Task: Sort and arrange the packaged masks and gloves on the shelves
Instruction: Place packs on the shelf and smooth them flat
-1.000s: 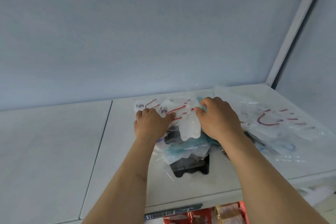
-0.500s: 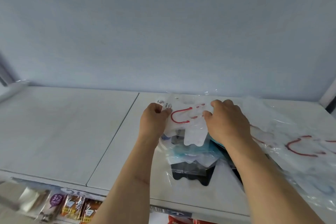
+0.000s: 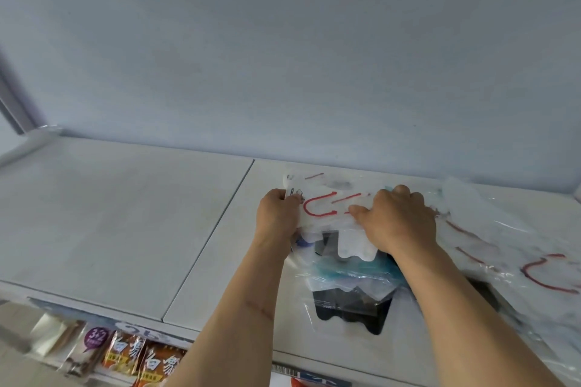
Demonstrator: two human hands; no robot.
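A clear packet of white gloves with red markings [image 3: 320, 207] lies on top of a pile on the white shelf [image 3: 125, 214]. My left hand [image 3: 276, 214] grips its left edge. My right hand [image 3: 396, 220] presses on its right side, fingers curled over it. Beneath it lie a blue mask packet [image 3: 355, 273] and a black mask packet [image 3: 352, 308]. More clear glove packets with red markings [image 3: 518, 261] spread to the right.
The shelf's left panel is bare, with a seam [image 3: 207, 242] beside the pile. A blue-grey back wall [image 3: 283, 56] stands behind. Snack packets [image 3: 141, 358] hang on the shelf below, at the front left.
The view has swung left and down, showing more of the left shelf panel. Both hands keep hold of the glove packet, which sits slightly farther back on the pile.
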